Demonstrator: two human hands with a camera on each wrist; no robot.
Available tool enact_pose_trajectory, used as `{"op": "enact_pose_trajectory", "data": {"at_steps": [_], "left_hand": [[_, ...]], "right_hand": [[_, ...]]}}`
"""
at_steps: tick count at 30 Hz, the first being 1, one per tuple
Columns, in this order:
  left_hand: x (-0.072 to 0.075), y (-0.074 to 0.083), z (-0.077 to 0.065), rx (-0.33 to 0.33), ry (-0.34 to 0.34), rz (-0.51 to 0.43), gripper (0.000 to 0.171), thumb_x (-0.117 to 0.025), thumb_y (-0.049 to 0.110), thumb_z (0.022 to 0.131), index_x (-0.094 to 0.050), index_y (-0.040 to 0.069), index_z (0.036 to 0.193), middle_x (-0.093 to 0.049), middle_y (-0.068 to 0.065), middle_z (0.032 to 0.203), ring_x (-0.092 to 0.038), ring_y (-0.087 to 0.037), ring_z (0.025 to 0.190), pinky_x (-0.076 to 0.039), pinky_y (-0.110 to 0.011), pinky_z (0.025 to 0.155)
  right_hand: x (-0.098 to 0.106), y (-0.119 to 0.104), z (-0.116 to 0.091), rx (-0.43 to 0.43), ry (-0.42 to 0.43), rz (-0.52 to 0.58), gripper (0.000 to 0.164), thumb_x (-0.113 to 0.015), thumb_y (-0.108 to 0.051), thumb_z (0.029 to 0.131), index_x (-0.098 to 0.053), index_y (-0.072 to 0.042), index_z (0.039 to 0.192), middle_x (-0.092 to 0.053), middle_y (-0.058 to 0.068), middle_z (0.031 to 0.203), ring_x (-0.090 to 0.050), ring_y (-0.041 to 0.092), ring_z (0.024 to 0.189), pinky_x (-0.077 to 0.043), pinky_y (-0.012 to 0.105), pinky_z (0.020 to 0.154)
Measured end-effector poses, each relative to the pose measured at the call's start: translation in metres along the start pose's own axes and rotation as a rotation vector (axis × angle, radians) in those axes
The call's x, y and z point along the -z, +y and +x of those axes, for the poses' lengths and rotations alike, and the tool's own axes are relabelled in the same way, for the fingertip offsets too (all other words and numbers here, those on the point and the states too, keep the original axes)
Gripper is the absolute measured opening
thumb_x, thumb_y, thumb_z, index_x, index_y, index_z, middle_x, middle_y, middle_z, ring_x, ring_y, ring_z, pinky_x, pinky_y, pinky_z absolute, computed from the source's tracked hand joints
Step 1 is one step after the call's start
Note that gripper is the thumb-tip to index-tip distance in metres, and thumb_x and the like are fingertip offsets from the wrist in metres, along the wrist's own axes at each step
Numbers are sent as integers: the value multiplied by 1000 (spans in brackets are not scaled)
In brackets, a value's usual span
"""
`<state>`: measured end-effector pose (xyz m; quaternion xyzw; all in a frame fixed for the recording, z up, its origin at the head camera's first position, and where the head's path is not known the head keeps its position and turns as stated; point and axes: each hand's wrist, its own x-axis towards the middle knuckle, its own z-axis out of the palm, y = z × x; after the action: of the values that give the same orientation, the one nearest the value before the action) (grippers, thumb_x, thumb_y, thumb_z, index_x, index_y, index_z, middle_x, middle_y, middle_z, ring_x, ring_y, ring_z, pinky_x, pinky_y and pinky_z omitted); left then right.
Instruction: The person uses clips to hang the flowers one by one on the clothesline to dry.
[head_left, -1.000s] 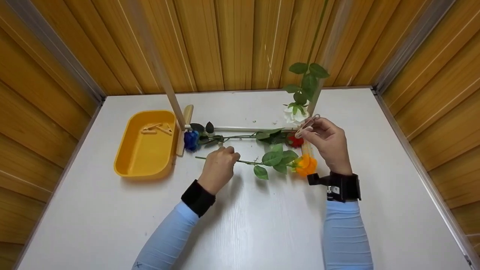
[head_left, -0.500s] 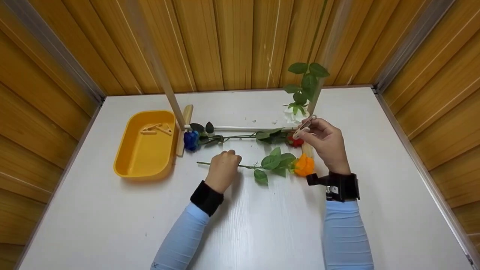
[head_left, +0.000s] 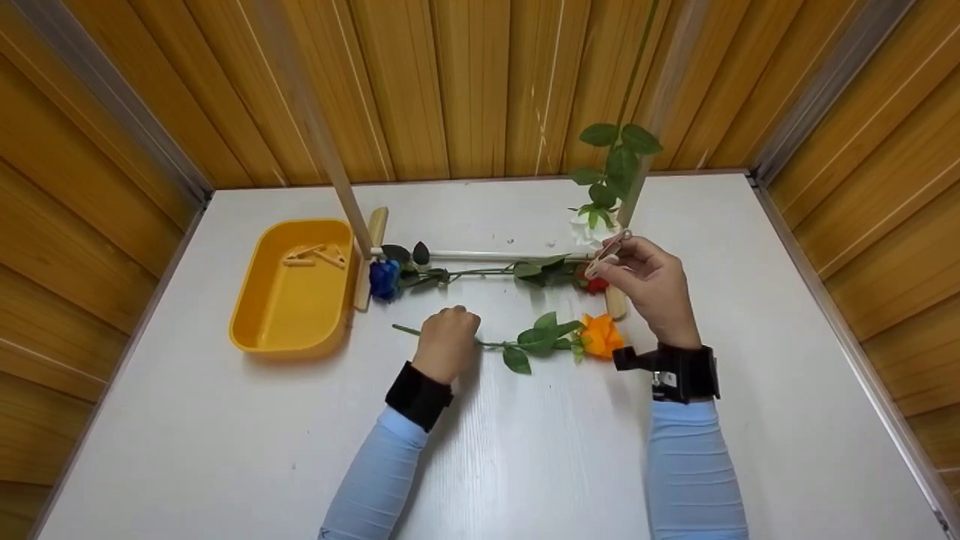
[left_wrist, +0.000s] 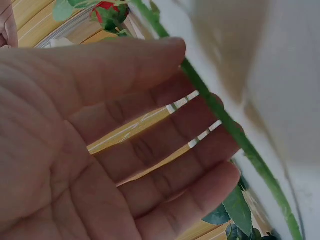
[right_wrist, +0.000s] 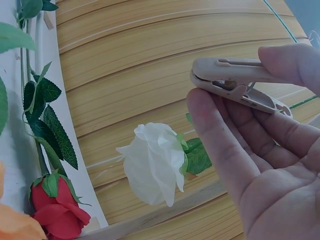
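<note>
My left hand [head_left: 448, 345] pinches the thin green stem [left_wrist: 255, 157] of an artificial orange rose [head_left: 602, 335] between thumb and fingertips. That rose lies sideways low over the white table, its bloom pointing right and leaves [head_left: 536, 339] midway along. In my right hand [head_left: 656, 289] is a beige clothespin [right_wrist: 235, 80], held between thumb and fingers with its jaws closed. Just behind the clothespin a white rose [right_wrist: 152, 162] hangs bloom down. A red rose [right_wrist: 60, 212] lies near the right hand, partly hidden by it in the head view, and a blue rose [head_left: 385, 280] lies farther left.
A yellow tub [head_left: 292, 349] on the left holds several clothespins [head_left: 315, 256]. Two upright wooden posts, left [head_left: 341, 180] and right [head_left: 637, 187], stand on wooden feet, joined low down by a white bar [head_left: 480, 256]. Wood-patterned panels [head_left: 472, 90] enclose the table [head_left: 525, 450].
My left hand has drawn the orange rose toward me and slightly right at the stem, while its bloom has shifted a little left. The right hand stays nearly still with the clothespin.
</note>
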<state>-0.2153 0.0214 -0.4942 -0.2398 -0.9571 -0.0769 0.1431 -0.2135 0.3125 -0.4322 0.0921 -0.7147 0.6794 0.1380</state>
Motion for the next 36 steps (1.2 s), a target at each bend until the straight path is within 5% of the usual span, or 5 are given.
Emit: {"op": "enact_pose_trajectory", "data": {"at_steps": [10, 28, 36], "left_hand": [[-1, 4, 0, 32, -58, -102, 20, -69, -8, 77, -69, 6, 63, -69, -13, 71, -69, -34, 68, -57, -47, 57], [-10, 1, 0, 38, 7, -1, 14, -71, -7, 76, -76, 5, 72, -66, -14, 71, -68, -32, 67, -57, -45, 55], [-3, -5, 0, 79, -5, -56, 16, -69, -9, 76, -74, 4, 70, -64, -15, 73, -67, -35, 68, -57, -47, 57]], "right_hand": [[-1, -1, -1, 3, -7, -27, 29, -77, 1, 90, -67, 10, 114, -71, 6, 101, -69, 19, 92, -57, 25, 84], [-2, -3, 0, -5, -9, -57, 31, -77, -1, 90, -66, 12, 116, -70, 6, 103, -69, 17, 95, -56, 24, 89], [-2, -2, -1, -2, -9, -65, 31, -77, -1, 90, -66, 11, 116, -69, 7, 104, -69, 17, 94, -57, 24, 88]]}}
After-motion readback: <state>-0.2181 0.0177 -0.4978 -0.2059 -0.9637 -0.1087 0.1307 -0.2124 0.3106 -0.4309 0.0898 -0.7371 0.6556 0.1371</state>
